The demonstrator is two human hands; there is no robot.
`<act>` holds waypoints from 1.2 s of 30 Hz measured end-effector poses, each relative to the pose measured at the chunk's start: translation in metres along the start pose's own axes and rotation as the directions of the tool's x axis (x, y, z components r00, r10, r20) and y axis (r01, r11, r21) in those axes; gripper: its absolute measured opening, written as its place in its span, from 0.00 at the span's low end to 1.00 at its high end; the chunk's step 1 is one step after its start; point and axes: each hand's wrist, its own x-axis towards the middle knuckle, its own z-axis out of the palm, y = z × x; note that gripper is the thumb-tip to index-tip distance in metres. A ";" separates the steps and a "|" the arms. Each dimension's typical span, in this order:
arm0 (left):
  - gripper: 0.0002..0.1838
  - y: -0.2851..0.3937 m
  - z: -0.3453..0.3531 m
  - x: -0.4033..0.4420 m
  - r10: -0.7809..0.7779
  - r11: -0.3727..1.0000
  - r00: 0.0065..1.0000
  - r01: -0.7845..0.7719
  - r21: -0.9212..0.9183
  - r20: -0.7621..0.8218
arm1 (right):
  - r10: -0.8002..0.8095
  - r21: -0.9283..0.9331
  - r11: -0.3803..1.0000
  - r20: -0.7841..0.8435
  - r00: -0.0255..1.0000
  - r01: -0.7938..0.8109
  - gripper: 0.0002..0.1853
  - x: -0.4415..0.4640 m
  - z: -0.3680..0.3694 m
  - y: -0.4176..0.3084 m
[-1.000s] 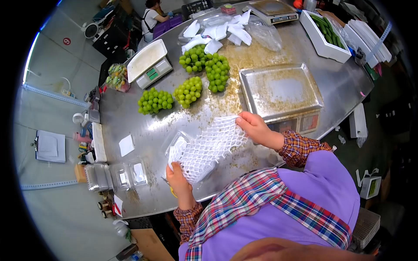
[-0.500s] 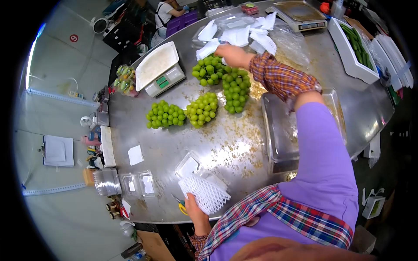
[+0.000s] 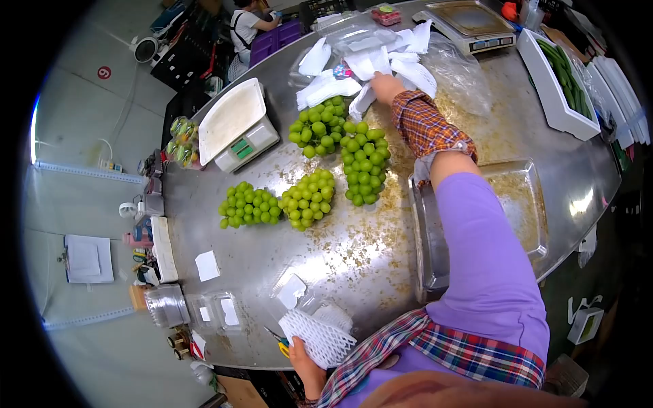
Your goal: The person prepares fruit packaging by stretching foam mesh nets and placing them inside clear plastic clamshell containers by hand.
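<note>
My left hand (image 3: 307, 367) is closed around the lower edge of a white foam net (image 3: 316, 338), near the table's front edge. Scissors with a yellow handle (image 3: 283, 347) lie just left of that hand. At the far side my right hand (image 3: 388, 87) has its fingers bunched on a white, flattened sleeve (image 3: 362, 103) among a loose pile of white sleeves (image 3: 371, 61); its fingertips are partly hidden. Nearest to it are two bunches of green grapes (image 3: 366, 162), (image 3: 318, 128). Two more bunches, one yellowish (image 3: 307, 198) and one green (image 3: 249, 205), lie to the left.
A scale (image 3: 248, 139) stands at left, another scale (image 3: 469, 27) at the back. Right of my arm lies a clear plastic tray (image 3: 520, 197). A white box of green vegetables (image 3: 554, 88) is far right. Open clear containers (image 3: 289, 289) lie in front. A person (image 3: 246, 30) works behind.
My right hand has shifted right over the pile of white sleeves, with one sleeve moving beside it. My left hand keeps the foam net. The whole view has tilted slightly.
</note>
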 end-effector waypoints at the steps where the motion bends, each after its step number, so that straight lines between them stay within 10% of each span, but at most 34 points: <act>1: 0.20 0.000 0.002 -0.003 0.001 1.000 1.000 -0.001 0.030 -0.002 | 0.050 0.015 0.999 -0.021 0.998 -0.050 0.14 -0.003 0.001 0.011; 18: 0.27 -0.011 -0.011 0.006 -0.034 0.948 0.999 0.035 -0.318 0.010 | 0.103 -0.176 0.981 0.132 0.986 -0.079 0.12 -0.081 -0.050 0.103; 22: 0.28 -0.010 -0.006 -0.003 -0.021 0.886 0.997 0.056 -0.461 0.079 | -0.109 0.108 0.988 -0.056 0.992 0.114 0.14 -0.073 -0.072 0.068; 25: 0.27 -0.003 -0.002 -0.006 0.028 0.878 0.996 0.015 -0.479 0.081 | -0.259 0.689 0.687 -0.065 0.964 0.231 0.17 -0.077 -0.086 -0.010; 28: 0.26 0.019 0.014 -0.010 0.126 0.881 0.983 -0.050 -0.470 0.131 | -0.601 0.956 0.293 0.177 0.779 0.008 0.29 -0.179 -0.168 -0.141; 33: 0.23 0.033 0.022 -0.024 0.286 0.849 0.946 -0.176 -0.499 0.153 | -0.865 0.868 0.385 0.458 0.206 -0.314 0.48 -0.310 -0.165 -0.241; 36: 0.21 0.028 0.010 -0.031 0.312 0.820 0.935 -0.176 -0.544 0.168 | -0.931 0.704 0.279 0.366 -0.002 -0.654 0.38 -0.350 -0.162 -0.272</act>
